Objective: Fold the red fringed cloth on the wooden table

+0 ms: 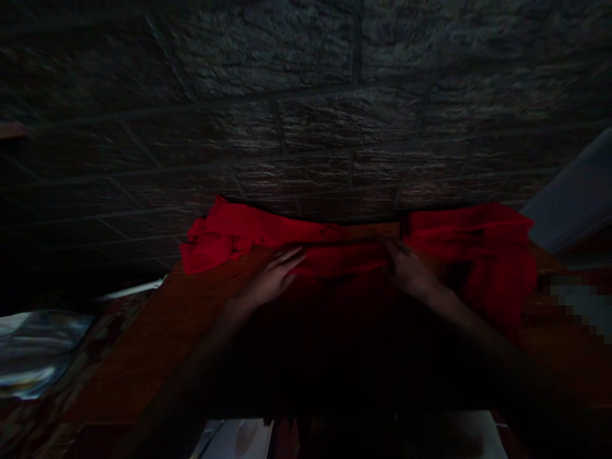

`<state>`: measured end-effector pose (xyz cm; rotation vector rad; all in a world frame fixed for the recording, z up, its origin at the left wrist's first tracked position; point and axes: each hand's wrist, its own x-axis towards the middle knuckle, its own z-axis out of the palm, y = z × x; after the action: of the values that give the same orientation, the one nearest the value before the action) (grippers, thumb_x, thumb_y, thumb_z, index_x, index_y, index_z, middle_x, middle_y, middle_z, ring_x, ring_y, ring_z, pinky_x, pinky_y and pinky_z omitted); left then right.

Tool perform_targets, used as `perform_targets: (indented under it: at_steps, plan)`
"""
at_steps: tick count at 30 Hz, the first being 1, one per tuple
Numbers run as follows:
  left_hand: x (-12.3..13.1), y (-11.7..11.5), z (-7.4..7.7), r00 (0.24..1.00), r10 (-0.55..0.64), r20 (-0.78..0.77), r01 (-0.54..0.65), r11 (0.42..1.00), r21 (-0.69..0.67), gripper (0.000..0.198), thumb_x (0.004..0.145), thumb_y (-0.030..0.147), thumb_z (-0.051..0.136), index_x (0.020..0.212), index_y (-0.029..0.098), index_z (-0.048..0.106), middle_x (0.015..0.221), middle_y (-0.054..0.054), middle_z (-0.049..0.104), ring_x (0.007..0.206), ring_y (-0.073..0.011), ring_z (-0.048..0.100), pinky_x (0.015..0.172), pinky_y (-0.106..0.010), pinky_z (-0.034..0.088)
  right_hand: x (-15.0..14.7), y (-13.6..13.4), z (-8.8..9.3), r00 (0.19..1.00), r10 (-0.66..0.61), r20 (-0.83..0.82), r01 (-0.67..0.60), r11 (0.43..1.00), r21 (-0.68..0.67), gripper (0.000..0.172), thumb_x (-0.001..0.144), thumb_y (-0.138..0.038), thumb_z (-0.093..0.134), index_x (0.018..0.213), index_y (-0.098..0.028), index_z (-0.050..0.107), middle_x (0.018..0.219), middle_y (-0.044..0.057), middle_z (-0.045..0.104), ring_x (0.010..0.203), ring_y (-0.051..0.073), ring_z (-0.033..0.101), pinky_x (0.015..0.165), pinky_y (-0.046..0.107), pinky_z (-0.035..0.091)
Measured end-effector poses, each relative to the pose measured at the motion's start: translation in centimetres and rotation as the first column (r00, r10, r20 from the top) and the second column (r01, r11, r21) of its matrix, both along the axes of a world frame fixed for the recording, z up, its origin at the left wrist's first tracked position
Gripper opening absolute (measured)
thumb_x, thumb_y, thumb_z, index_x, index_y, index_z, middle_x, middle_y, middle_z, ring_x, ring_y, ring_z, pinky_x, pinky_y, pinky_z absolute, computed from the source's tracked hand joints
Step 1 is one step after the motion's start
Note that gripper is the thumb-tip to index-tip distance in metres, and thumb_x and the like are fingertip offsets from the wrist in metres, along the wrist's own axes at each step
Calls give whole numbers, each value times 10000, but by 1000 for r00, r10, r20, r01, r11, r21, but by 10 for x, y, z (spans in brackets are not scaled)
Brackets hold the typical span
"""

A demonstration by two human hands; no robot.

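Note:
A red cloth point(344, 257), seemingly a garment, lies on a brown wooden table point(191, 319). Its middle runs between my hands, and its lower part fades into deep shadow. At the cloth's left edge rests my left hand point(275, 274), fingers stretched out and together, thumb apart, with a ring on one finger. On the opposite edge my right hand point(408, 268) touches the cloth, its fingers extended inward and somewhat blurred. One crumpled red part point(248, 226) spreads to the far left of the table. Another folded red part point(478, 236) lies at the right and hangs toward me.
A dark stone-block wall point(315, 121) rises directly behind the table. Beyond the table's left side, a shiny plastic bag point(43, 350) lies on a patterned rug. A pale flat panel point(574, 197) leans at the right. Light items point(239, 440) show below the near edge.

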<state>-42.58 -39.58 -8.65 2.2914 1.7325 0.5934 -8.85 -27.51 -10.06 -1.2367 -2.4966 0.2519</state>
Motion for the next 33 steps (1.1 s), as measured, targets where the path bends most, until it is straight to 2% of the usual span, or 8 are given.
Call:
perform_targets:
  at_steps: [4,8,12,15,17,22,27,33]
  plan:
    - [-4,-3,-3,998,50,-40,-52,998,-34,541,932,183,423,1468,250,447,1570,-18,359,1417,-220,389,1201,-411,294,4,-1,0,994,-21,109,15,999,51,663,887,-186,427,1540,-229,317,1357,143,556,1223,328,526,1011,452,453]
    - [1,-8,0,991,107,-81,-113,991,-74,586,912,144,393,1491,230,416,1575,-14,337,1433,-221,360,1204,-398,283,13,-1,-1,976,-55,213,43,997,61,640,906,-194,397,1540,-241,325,1474,154,461,1286,398,462,985,561,437]
    - [6,-11,5,984,126,-123,-134,989,-65,622,910,160,403,1526,227,349,1585,-14,310,1437,-214,353,1195,-369,291,12,-3,-2,974,-75,212,57,994,92,672,896,-132,362,1557,-225,281,1532,176,374,1330,414,422,992,596,417]
    - [6,-9,5,978,159,-137,-164,986,-28,706,887,206,485,1557,210,264,1593,-36,293,1442,-235,345,1192,-374,294,-2,-9,2,984,5,177,-36,984,174,643,921,-131,369,1551,-235,296,1577,143,300,1416,363,329,1088,568,349]
    - [5,-7,4,974,182,-134,-188,982,-34,714,873,225,519,1549,227,291,1590,-29,303,1431,-253,364,1188,-384,302,-13,-12,5,983,86,159,-117,974,196,597,948,-174,396,1538,-233,328,1580,131,297,1447,324,287,1141,521,309]
    - [10,-7,-1,974,197,-113,-205,977,-65,625,895,193,465,1512,246,384,1570,-11,343,1418,-247,386,1184,-386,310,-19,-6,-1,968,231,95,-240,965,105,545,976,-204,383,1521,-208,368,1547,95,374,1445,250,316,1188,434,297]
    - [18,-10,1,961,228,-158,-243,966,-86,641,894,169,452,1521,269,365,1593,-1,276,1388,-274,429,1161,-384,349,-3,1,-14,963,261,71,-266,960,85,545,973,-176,377,1517,-205,370,1555,98,353,1462,247,272,1198,457,282]
    - [16,-12,-1,942,260,-210,-285,953,-98,634,919,221,467,1536,279,328,1616,-3,209,1339,-311,486,1138,-429,382,-4,1,-15,955,270,124,-276,961,33,550,971,-196,424,1517,-228,371,1594,133,221,1477,300,178,1196,516,233]
